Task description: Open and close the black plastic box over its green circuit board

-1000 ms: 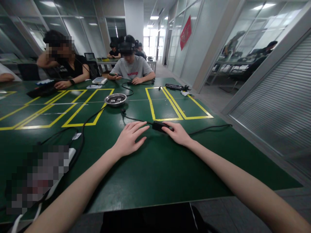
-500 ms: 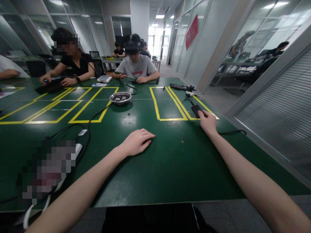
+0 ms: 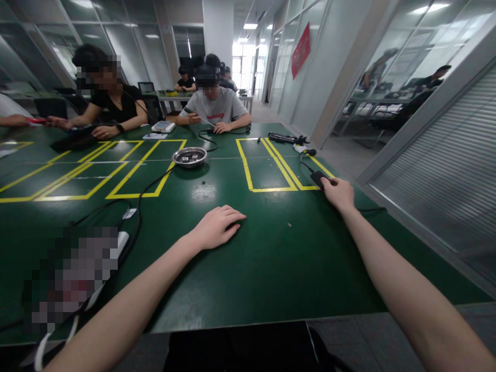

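Observation:
My left hand (image 3: pixel 217 227) lies palm down on the green table (image 3: pixel 256 258), fingers loosely curled and holding nothing. My right hand (image 3: pixel 339 193) reaches far right and rests on a small black power adapter (image 3: pixel 318 179) beside the yellow tape rectangle (image 3: pixel 267 170). Its fingers curl over the adapter's near end. A black cable (image 3: pixel 306 164) runs from the adapter toward the back, and another stretch trails off to the right.
A metal bowl (image 3: pixel 189 156) with small parts stands mid-table. Black cables and a white power strip (image 3: pixel 120 240) lie at the left. A black tool (image 3: pixel 287 138) lies at the far right edge. Across the table, other people are at work.
My right hand has carried the black adapter from the table's middle out to the right, by the yellow tape. My left hand has curled slightly and stayed in place.

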A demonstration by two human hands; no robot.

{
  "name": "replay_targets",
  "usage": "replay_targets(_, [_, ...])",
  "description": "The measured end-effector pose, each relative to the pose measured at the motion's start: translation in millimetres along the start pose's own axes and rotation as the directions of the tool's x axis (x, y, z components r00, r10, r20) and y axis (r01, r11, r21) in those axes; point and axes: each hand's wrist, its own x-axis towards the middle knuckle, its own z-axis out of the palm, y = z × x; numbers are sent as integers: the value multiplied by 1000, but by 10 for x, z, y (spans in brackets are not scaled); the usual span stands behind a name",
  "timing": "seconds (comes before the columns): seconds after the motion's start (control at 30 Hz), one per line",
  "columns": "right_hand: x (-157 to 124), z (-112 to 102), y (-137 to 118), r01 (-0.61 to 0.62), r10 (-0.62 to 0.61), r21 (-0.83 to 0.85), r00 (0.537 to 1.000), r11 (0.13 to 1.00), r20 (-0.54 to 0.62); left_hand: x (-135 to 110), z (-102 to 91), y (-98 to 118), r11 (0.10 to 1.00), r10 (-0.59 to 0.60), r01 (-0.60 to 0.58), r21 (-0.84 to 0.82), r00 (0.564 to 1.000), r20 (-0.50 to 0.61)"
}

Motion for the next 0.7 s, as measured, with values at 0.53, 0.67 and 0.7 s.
replay_targets(0.53, [-33, 31, -22, 69, -69, 2, 997, 998, -26, 2, 18, -10, 1000, 5, -5, -4, 1000, -5])
replay_targets(0.67, [-44, -15, -40, -68, 67, 66, 998, 996, 13, -1, 17, -8, 1000, 3, -3, -1, 1000, -1])
replay_targets(0.7, [-42, -18, -30, -98, 96, 88, 995, 991, 25, -1, 18, -8, 1000, 5, -5, 3, 1000, 0])
